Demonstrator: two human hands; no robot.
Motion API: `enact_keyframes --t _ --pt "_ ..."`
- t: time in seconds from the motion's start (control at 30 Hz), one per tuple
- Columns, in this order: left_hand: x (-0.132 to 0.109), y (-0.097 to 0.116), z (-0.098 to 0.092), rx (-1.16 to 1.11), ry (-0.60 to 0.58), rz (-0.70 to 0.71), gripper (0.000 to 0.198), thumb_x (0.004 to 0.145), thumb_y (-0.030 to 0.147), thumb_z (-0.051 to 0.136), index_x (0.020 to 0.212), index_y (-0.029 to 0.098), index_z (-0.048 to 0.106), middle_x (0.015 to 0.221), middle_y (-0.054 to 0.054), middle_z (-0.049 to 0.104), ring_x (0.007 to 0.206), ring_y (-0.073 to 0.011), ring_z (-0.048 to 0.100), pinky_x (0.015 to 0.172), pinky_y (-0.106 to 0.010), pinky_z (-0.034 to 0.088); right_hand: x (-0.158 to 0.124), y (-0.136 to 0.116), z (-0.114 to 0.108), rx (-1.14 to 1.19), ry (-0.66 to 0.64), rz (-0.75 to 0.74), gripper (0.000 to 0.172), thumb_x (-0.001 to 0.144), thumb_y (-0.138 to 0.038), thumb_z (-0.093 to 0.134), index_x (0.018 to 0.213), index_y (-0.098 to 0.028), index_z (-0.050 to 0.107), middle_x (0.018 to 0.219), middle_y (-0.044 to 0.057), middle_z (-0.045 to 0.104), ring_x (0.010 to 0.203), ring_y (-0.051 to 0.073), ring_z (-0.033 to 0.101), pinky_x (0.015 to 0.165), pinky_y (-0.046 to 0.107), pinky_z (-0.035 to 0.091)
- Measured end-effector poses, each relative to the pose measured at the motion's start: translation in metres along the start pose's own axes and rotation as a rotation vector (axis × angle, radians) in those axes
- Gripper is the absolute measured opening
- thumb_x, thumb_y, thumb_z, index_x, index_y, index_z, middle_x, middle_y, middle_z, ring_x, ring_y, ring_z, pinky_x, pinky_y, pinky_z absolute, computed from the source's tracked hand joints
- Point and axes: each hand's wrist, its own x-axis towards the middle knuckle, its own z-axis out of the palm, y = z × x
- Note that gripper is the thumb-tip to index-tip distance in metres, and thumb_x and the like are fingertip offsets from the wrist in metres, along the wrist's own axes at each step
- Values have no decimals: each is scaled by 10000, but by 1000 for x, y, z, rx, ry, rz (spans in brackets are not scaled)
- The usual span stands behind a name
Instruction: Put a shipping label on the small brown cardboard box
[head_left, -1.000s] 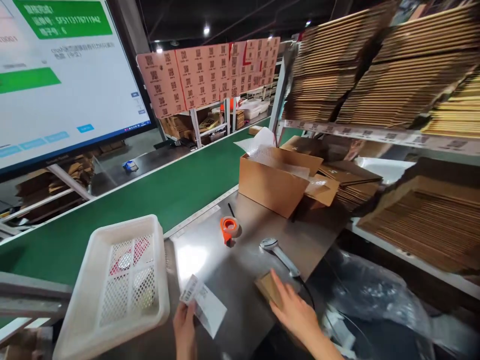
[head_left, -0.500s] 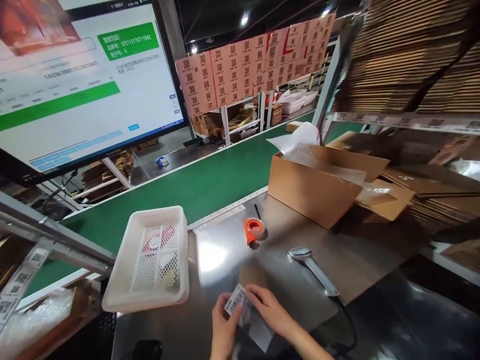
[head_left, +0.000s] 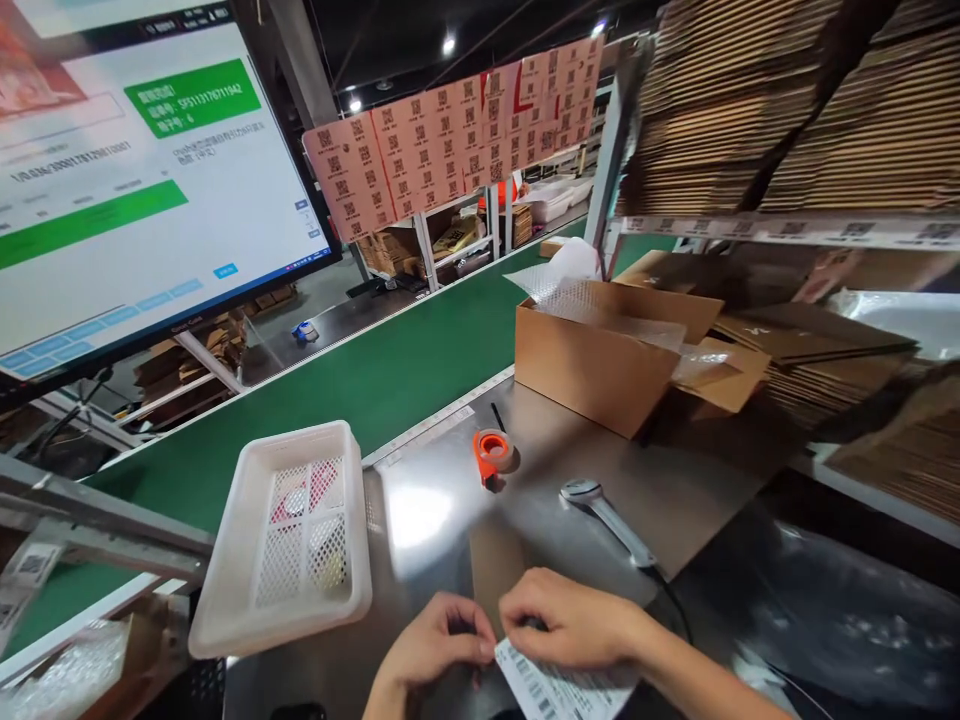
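Observation:
In front of me lies a white printed label sheet (head_left: 555,692) with barcodes, near the bottom edge of the view. My left hand (head_left: 442,640) is closed in a pinch, thumb and forefinger at the sheet's upper left corner. My right hand (head_left: 562,615) lies over its upper edge with curled fingers that appear to grip it; the fingertips are partly hidden. A flat brown cardboard piece (head_left: 493,562) is just beyond both hands. Further on are an orange tape dispenser (head_left: 491,455) and, to the right, a grey-white barcode scanner (head_left: 611,522) with its cable.
A white plastic basket (head_left: 217,600) holding a few small items stands on the left of the metal table (head_left: 405,590). An open carton (head_left: 592,365) with bubble wrap is at the back right. Behind runs a green conveyor (head_left: 420,360). A monitor (head_left: 247,190) hangs upper left.
The printed sheet now shows larger and lower, its printed face up. My right hand has moved onto its upper edge, and my left hand pinches at its corner. The view has turned slightly right.

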Motion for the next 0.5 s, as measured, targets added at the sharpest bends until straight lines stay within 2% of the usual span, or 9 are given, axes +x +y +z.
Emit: enact_keyframes --t 0.13,0.3,0.4,0.5 --pt "7 -9 0 -23 1 -14 400 509 466 954 626 149 740 517 21 610 433 -87 514 446 -227 409 -5 2 3 55 17 8 189 803 -237 567 777 -202 751 676 -23 679 614 126 535 641 274 379" --pt "13 -20 -4 -70 -2 2 394 506 446 959 636 146 740 503 24 616 395 -75 490 426 -217 393 -11 11 21 98 273 -32 255 840 -284 691 1061 -190 779 976 67 784 882 213 706 815 325 546" --pt "17 -23 -2 -128 29 35 293 524 367 890 612 154 709 479 33 581 388 -65 444 423 -223 338 -13 19 39 -26 410 -218 359 938 -258 702 1295 -233 730 1227 109 767 1112 242 726 980 385 591" --pt "21 -28 3 -199 71 20 185 530 301 774 601 165 671 442 37 539 387 -63 410 452 -237 271 -15 24 60 -231 569 -384 401 1018 -170 631 1405 -271 659 1273 99 771 1163 215 725 1006 371 605"
